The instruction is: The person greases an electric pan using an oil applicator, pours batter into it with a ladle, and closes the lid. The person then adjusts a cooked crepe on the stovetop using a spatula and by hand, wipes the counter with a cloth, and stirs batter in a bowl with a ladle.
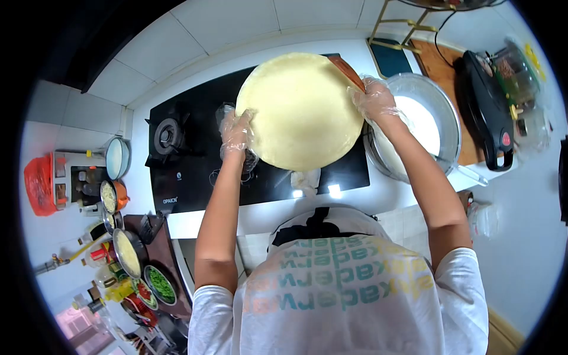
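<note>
Black cooktop [195, 192], with a broad pale-yellow disc [299, 112] over it. Both arms [217, 228] reach forward, spread apart. The gloved left hand [237, 131] grasps the disc's left edge; the right hand [377, 102], opposite, grips a brown wooden tool [347, 71].

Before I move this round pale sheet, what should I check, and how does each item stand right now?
1. Left hand at the edge of the round pale sheet: ok.
2. Right hand gripping the wooden tool: ok.
3. Clear plastic covering both hands: ok.
4. Sheet's underside free of tears: cannot tell, hidden.
5. Left burner free of cookware: ok.
6. Bowl covered: not ok, open.
</note>
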Motion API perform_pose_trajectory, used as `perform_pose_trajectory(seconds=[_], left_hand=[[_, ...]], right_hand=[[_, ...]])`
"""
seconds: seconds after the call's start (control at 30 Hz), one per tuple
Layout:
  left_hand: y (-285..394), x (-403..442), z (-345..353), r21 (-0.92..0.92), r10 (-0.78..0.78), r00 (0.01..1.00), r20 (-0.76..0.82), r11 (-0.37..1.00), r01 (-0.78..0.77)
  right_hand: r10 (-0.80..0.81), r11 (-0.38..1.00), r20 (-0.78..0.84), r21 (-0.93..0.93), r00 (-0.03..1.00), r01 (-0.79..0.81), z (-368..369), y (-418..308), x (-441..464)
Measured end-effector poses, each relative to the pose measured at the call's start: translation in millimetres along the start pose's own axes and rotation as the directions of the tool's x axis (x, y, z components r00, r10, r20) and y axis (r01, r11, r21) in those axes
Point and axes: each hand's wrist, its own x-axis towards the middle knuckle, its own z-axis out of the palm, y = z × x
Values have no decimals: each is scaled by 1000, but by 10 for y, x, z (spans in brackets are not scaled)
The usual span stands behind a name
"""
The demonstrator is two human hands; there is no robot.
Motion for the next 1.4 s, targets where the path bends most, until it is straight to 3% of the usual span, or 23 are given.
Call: perform_pose_trajectory(seconds=[0.1, 0.13, 0.23, 0.33, 0.37, 0.43, 0.47, 0.67, 0.77, 0.87, 0.97, 1.0, 1.03, 1.07, 1.13, 1.17, 1.23, 1.27, 1.3, 1.33, 1.4], left_hand=[[-487, 414, 166, -17, 160, 970, -183, 986, -166], [-459, 390, 172, -90, 155, 978, -142, 982, -169], [-457, 396, 177, -45, 182, 972, -147, 981, -190], [-631, 513, 294, -142, 253, 906, -338, 938, -315], [-688, 567, 305, -134, 241, 911, -334, 945, -299], [-785, 657, 307, -116, 219, 921, -323, 956, -268], [-547, 492, 245, -370, 48, 977, -207, 921, -123], [-674, 553, 176, -547, 64, 992, -113, 829, -116], [-523, 453, 153, -764, -98, 995, 2, 641, 65], [-431, 363, 157, -667, -49, 998, -48, 745, 5], [-391, 335, 203, -523, -50, 968, -247, 848, -90], [-379, 293, 196, -183, 158, 910, -384, 953, -243], [-359, 225, 149, 192, 396, 810, -432, 918, -347], [-319, 188, 102, 543, 625, 676, -392, 750, -378], [-168, 118, 114, 594, 810, 563, -163, 536, -600], [-109, 64, 157, 594, 874, 484, -48, 415, -690], [-55, 32, 396, 659, 814, 554, 173, 322, -680], [-54, 38, 557, 695, 736, 646, 201, 358, -623], [-57, 74, 698, 743, 709, 660, 247, 298, -599], [-80, 78, 817, 784, 675, 677, 293, 235, -574], [-126, 3, 1025, 683, 704, 608, 367, 240, -690]], right_hand=[[121, 985, 144, -143, 982, -100, 90, -49, 219], [103, 977, 147, -202, 984, -72, 124, -67, 262], [103, 967, 156, -249, 982, -61, 196, -65, 358], [167, 979, 151, -144, 974, -146, 239, 32, 434], [204, 977, 158, -93, 966, -191, 242, 48, 456], [231, 963, 159, -176, 960, -203, 209, 27, 487], [243, 955, 159, -212, 957, -207, 183, -7, 505], [173, 964, 164, -232, 971, -132, 196, -57, 575], [146, 957, 165, -275, 975, -97, 219, -145, 595], [146, 958, 208, -275, 967, -85, 189, -159, 620], [89, 942, 193, -335, 977, -19, 113, -157, 635], [61, 934, 146, -358, 987, -4, 107, -99, 668], [61, 957, 122, -289, 991, -24, 11, -123, 618], [53, 976, 99, -216, 994, -30, -157, -217, 573], [-30, 999, 3, -38, 1000, 30, -398, -231, 397], [45, 998, 29, 46, 999, -46, -491, -252, 241], [177, 959, 104, 205, 979, -195, -643, -332, -131], [106, 969, 69, 215, 992, -119, -597, -261, -315], [39, 974, 35, 223, 999, -46, -514, -183, -498], [65, 969, 85, 231, 994, -83, -484, -185, -659], [132, 932, 157, 318, 979, -176, -418, -171, -927]])
